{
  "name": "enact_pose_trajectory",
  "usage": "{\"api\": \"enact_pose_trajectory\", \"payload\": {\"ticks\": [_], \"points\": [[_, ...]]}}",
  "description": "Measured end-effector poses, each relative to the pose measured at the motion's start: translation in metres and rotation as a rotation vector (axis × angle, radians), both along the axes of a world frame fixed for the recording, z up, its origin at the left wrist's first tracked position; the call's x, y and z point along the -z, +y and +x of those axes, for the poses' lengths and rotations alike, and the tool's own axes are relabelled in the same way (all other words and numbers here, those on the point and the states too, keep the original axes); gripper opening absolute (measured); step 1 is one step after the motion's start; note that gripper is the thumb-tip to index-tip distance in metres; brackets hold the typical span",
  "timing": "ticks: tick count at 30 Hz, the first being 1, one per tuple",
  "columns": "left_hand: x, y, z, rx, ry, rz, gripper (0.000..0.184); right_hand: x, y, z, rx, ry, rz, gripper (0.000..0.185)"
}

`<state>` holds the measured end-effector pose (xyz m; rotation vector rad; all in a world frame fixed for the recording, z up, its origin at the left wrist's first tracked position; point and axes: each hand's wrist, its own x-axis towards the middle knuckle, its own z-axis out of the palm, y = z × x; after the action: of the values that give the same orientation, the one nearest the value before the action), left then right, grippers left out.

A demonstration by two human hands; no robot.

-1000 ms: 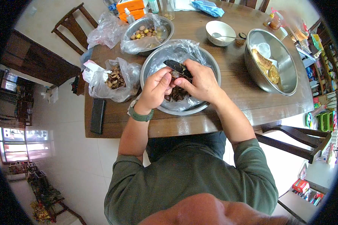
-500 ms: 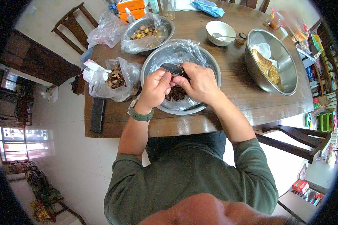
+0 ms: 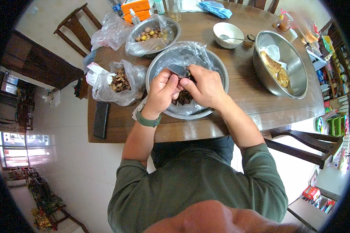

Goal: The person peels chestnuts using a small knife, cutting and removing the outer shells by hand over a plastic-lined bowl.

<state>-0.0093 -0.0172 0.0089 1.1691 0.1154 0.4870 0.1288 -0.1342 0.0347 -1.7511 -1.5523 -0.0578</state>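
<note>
My left hand point(image 3: 164, 90) and my right hand point(image 3: 207, 87) meet over the steel basin point(image 3: 226, 77), which is lined with clear plastic. From my right hand's curled fingers a dark, flat, blade-like tool point(image 3: 177, 70) reaches left across my left fingertips; its handle is hidden. My left hand is closed with thumb and fingers pinched together, and whatever lies in them is covered. Below both hands, dark brown pieces point(image 3: 184, 98) lie in the plastic lining point(image 3: 188, 49).
A second basin point(image 3: 176, 34) holds brown and yellowish nuts. Brown shells point(image 3: 120, 80) fill a plastic bag point(image 3: 135, 83) at the left, beside a black phone-like object point(image 3: 100, 120). To the right are a white bowl point(image 3: 226, 29) with a spoon and a large steel bowl point(image 3: 301, 77).
The flat tool has tilted, so its face now shows lighter and greyer. Both hands stay close together over the basin, with only a slight shift of the left wrist.
</note>
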Motion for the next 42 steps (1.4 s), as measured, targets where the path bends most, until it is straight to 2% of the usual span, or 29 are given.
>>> {"api": "enact_pose_trajectory", "payload": {"ticks": [4, 7, 10, 28, 31, 34, 37, 42], "points": [[-0.011, -0.002, 0.0, 0.038, -0.066, 0.026, 0.031, -0.004, -0.002, 0.0, -0.043, 0.047, -0.028, 0.038], [0.002, 0.01, -0.002, 0.177, -0.091, -0.047, 0.032, -0.001, -0.001, 0.001, -0.053, 0.109, -0.026, 0.039], [-0.004, 0.005, -0.002, 0.109, -0.02, 0.055, 0.03, 0.001, -0.001, 0.003, -0.039, 0.119, -0.056, 0.038], [-0.003, 0.001, 0.002, -0.051, -0.025, 0.181, 0.028, -0.002, -0.002, -0.002, -0.026, 0.05, -0.062, 0.036], [-0.001, 0.001, 0.001, -0.08, -0.02, 0.297, 0.026, -0.001, -0.003, 0.001, -0.067, 0.05, -0.031, 0.038], [0.002, 0.001, 0.002, -0.078, -0.059, 0.239, 0.024, -0.003, -0.003, 0.001, -0.081, 0.092, -0.062, 0.039], [0.003, 0.006, -0.003, -0.026, -0.039, 0.252, 0.034, -0.002, -0.002, 0.001, -0.09, 0.116, -0.084, 0.039], [-0.003, 0.004, -0.003, -0.043, -0.033, 0.239, 0.023, 0.0, -0.001, 0.001, -0.087, 0.105, -0.083, 0.039]]}}
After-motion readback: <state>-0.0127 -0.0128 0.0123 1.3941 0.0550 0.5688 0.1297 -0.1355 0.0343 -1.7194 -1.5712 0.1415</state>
